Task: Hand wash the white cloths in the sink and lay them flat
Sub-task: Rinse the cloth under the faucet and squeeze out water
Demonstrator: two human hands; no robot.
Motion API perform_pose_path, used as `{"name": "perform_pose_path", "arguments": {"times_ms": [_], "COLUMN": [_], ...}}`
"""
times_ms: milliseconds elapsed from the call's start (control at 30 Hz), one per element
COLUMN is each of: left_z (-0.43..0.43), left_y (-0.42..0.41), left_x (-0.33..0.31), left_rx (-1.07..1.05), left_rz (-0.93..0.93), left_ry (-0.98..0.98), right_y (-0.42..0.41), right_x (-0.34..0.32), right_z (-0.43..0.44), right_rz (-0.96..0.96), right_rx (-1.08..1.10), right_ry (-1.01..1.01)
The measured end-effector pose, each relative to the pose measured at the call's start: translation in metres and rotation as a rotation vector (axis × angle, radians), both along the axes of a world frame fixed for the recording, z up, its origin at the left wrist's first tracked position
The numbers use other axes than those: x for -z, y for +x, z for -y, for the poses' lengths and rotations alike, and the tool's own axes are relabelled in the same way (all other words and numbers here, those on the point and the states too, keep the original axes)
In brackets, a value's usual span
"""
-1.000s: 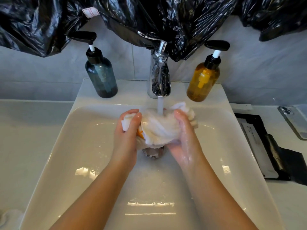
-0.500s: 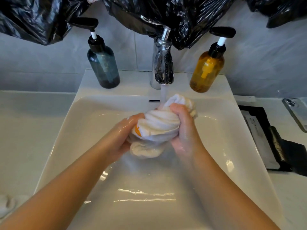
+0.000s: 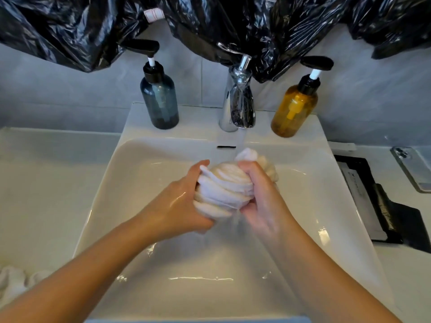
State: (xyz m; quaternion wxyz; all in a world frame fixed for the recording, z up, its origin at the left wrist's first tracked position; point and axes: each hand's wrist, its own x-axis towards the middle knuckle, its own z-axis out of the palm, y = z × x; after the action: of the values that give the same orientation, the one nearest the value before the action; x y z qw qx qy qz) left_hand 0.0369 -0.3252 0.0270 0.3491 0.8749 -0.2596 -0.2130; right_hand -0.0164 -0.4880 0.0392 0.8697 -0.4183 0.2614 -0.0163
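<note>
A wet white cloth is bunched into a twisted wad over the white sink, just in front of the running chrome tap. My left hand grips its left and lower side. My right hand grips its right side, with a tuft of cloth sticking up behind the fingers. Water drips from the wad into the basin. More white cloth lies bunched on the counter at the far left edge.
A blue pump bottle and an amber pump bottle flank the tap. Black plastic sheeting hangs over the wall. A black tray and a phone lie on the right counter.
Both hands have wrung the cloth into a tighter twist, pulling it slightly toward me from under the stream. The orange mark seen on the cloth earlier is hidden now.
</note>
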Motion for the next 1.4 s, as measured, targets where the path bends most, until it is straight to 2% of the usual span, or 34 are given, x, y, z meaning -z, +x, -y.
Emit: {"name": "perform_pose_path", "arguments": {"times_ms": [133, 267, 400, 467, 533, 600, 633, 700, 733, 800, 867, 1000, 1133, 1200, 1267, 1333, 1400], "left_z": [-0.004, -0.014, -0.019, -0.019, -0.018, -0.020, -0.022, -0.023, -0.023, -0.024, -0.026, -0.024, -0.017, -0.015, -0.010, -0.006, -0.009], "left_y": [0.004, 0.005, 0.003, -0.002, -0.007, -0.015, -0.022, -0.036, -0.044, -0.052, -0.055, -0.054, -0.050, -0.047, -0.046, -0.044, -0.048], "left_x": [-0.006, -0.020, -0.024, -0.026, -0.030, -0.034, -0.032, -0.019, -0.013, -0.005, -0.005, -0.012, -0.003, -0.003, -0.011, -0.012, -0.008], "left_rx": [0.209, 0.328, 0.345, 0.261, 0.132, 0.003, -0.039, 0.022, 0.069, 0.118, 0.091, -0.016, 0.027, 0.091, 0.176, 0.194, 0.063], "left_rz": [-0.273, -0.583, -0.710, -0.697, -0.441, 0.002, 0.227, 0.558, 0.650, 0.717, 0.623, 0.119, -0.243, -0.406, -0.478, -0.437, -0.405], "left_ry": [-0.159, -0.260, -0.223, -0.196, 0.029, 0.287, 0.344, 0.347, 0.326, 0.298, 0.243, -0.009, -0.136, -0.230, -0.277, -0.298, -0.344], "right_y": [-0.006, -0.002, 0.000, 0.000, -0.005, -0.015, -0.019, -0.020, -0.019, -0.023, -0.030, -0.046, -0.047, -0.046, -0.045, -0.044, -0.042], "right_x": [-0.005, -0.005, -0.004, 0.001, 0.007, 0.011, 0.012, 0.015, 0.013, 0.012, 0.011, -0.003, -0.012, -0.015, -0.017, -0.016, -0.013], "right_z": [-0.003, -0.009, -0.012, -0.011, -0.008, -0.012, -0.019, -0.031, -0.036, -0.042, -0.044, -0.047, -0.049, -0.046, -0.039, -0.033, -0.030], "right_rz": [0.148, 0.264, 0.340, 0.247, 0.121, 0.014, -0.065, -0.221, -0.271, -0.293, -0.255, -0.154, -0.054, -0.031, -0.020, -0.045, -0.066], "right_rx": [-0.058, -0.132, -0.191, -0.198, -0.144, -0.138, -0.123, -0.034, 0.017, 0.084, 0.153, 0.242, 0.237, 0.203, 0.144, 0.149, 0.239], "right_ry": [-0.098, 0.049, 0.047, 0.064, 0.054, 0.075, 0.129, 0.199, 0.222, 0.276, 0.152, -0.289, -0.515, -0.548, -0.547, -0.475, -0.300]}}
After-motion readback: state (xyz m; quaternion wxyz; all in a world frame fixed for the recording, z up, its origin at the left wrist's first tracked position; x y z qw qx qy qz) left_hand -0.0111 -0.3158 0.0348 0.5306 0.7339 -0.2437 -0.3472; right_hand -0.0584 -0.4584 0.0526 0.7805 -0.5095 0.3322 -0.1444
